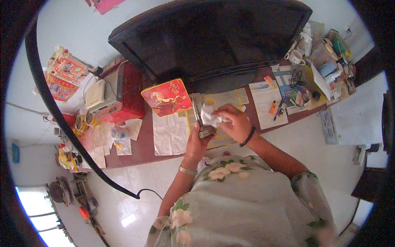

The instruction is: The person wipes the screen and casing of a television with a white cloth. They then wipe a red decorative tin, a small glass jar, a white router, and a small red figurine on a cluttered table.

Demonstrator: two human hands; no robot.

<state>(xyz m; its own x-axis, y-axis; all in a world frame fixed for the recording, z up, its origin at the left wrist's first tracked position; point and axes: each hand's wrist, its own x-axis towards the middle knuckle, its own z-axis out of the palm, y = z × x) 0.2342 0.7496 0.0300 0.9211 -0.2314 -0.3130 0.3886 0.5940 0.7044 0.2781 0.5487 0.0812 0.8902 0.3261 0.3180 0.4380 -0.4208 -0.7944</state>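
My left hand grips the dark base of a small stand, from which a thin metal stem rises. At the stem's upper end is a red rounded-square panel with a yellow rim and a golden horse picture; how it joins the stem is unclear. My right hand holds a crumpled white tissue or cloth between thumb and fingers, close to the stem and just above the base. Both hands are over the near edge of a reddish-brown table. Part of the base is hidden by my left fingers.
A large black television stands behind my hands. To the left are a white router, tape rolls and papers. To the right lie an orange lighter, a white mug and a pile of small items.
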